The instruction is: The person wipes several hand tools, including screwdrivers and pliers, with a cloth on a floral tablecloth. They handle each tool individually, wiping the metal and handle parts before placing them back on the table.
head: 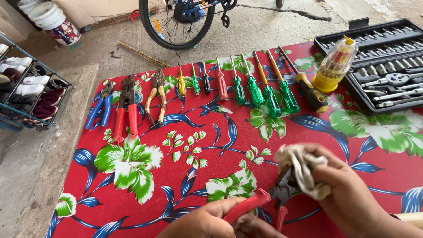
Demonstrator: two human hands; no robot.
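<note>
My left hand (211, 222) grips the red handles of a pair of pliers (269, 200) near the bottom edge of the view. The dark metal jaws of the pliers point up toward my right hand (352, 194), which presses a crumpled off-white cloth (304, 169) against them. Both hands hover just above a table covered with a red floral cloth (211, 145).
A row of tools lies along the far side: blue pliers (100, 110), red cutters (126, 110), worn pliers (156, 94) and several green, yellow and red screwdrivers (253, 88). A yellow bit holder (335, 66) stands by an open socket set case (387, 66). A bicycle wheel (176, 22) and shoe rack (26, 88) are beyond.
</note>
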